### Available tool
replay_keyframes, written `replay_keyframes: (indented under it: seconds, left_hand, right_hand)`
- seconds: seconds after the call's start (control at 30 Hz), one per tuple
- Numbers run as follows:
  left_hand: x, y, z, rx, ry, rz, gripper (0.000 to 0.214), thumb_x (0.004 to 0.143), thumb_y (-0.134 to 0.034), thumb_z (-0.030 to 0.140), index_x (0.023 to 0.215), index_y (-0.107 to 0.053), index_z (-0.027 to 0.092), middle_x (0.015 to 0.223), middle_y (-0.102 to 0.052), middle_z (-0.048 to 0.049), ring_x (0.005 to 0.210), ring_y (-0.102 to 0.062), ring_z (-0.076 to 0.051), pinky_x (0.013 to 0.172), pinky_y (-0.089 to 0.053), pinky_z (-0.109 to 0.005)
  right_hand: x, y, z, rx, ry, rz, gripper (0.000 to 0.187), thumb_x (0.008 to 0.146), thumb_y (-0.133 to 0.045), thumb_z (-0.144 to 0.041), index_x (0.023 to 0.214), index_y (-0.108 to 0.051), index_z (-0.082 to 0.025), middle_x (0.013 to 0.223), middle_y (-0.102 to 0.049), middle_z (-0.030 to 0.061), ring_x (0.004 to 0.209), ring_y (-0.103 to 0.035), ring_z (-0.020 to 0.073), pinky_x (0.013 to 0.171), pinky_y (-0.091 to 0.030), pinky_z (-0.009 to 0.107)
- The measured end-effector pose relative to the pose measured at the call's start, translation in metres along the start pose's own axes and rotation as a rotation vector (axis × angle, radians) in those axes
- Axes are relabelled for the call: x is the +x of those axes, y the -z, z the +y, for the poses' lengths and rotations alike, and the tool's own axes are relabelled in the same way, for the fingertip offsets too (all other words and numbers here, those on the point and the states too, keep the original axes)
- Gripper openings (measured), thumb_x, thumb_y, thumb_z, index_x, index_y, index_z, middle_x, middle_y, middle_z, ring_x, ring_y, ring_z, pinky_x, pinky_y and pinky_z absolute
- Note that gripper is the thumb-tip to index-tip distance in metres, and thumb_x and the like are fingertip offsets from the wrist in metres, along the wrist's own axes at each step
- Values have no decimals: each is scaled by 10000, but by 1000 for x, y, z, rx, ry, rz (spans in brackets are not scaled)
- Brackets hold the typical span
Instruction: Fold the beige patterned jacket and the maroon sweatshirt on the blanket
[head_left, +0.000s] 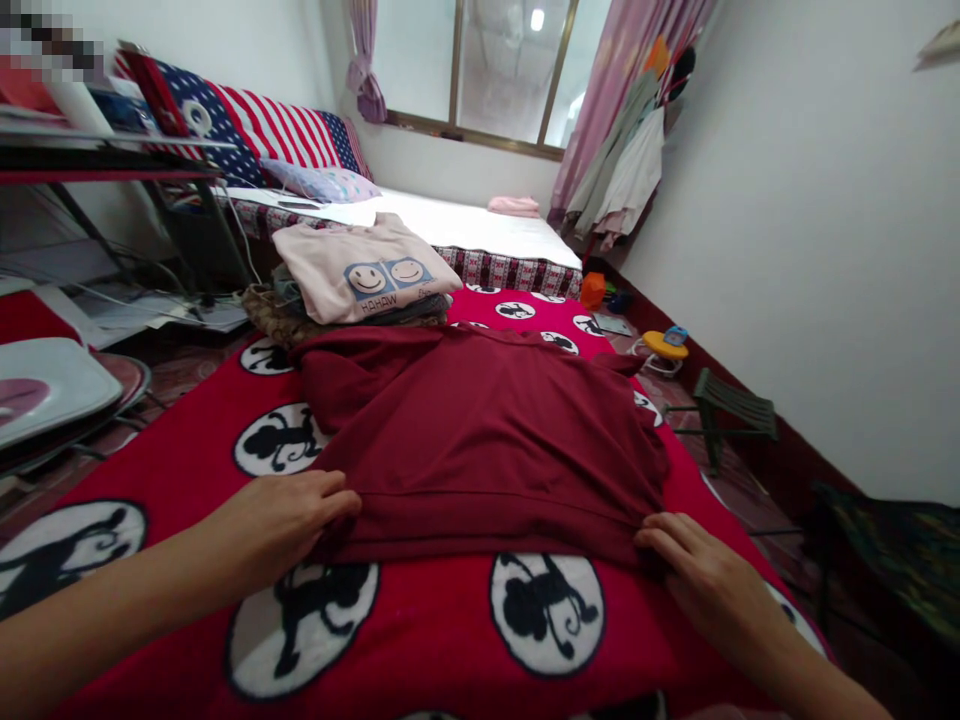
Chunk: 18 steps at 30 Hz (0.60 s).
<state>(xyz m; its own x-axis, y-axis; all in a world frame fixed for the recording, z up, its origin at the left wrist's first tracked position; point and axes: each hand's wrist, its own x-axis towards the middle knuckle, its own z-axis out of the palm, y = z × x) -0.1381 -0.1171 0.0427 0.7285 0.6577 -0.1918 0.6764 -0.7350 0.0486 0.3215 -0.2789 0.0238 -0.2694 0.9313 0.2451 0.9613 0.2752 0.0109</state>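
We've got left hand [298, 515] and right hand [705, 560] fingers pinching the maroon top's [484, 420] near corners, equally close; it stretches beyond them, long axis crosswise.

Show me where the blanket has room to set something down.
Nearer than the maroon garment, between left hand and right hand, red blanket lies bare; so does a patch left of the garment, beyond the left forearm. Crowded: beyond the garment's left side, by the clothes pile.
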Motion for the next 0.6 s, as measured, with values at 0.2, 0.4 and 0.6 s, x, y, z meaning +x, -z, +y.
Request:
replay_keyframes:
  seconds: [0.2,0.4,0.6]
  left_hand:
    - [3,2,1,-20,68,-26,349,806,-380,37,942,-649,213,929,-645,-55,836,-638,-185,706,-472,-267]
    - [-4,11,-5,-130,-8,30,172,808,-548,218,950,-643,234,982,-628,-34,824,-634,-175,680,-463,-250]
    - [2,5,-5,-43,-33,40,223,807,-438,96,811,-631,208,856,-648,-36,773,-633,-165,663,-440,-251]
  right_hand:
    - [0,3,8,45,-81,41,301,847,-409,-139,945,-677,-236,991,-674,63,867,-671,180,721,-561,272]
    - [-8,8,15,142,-212,-39,302,832,-450,-180,987,-684,-292,1032,-669,37,889,-679,180,726,-555,265]
    - [0,14,11,193,-249,-109,389,633,-405,-58,868,-636,-266,943,-661,20,852,-664,175,707,-536,256]
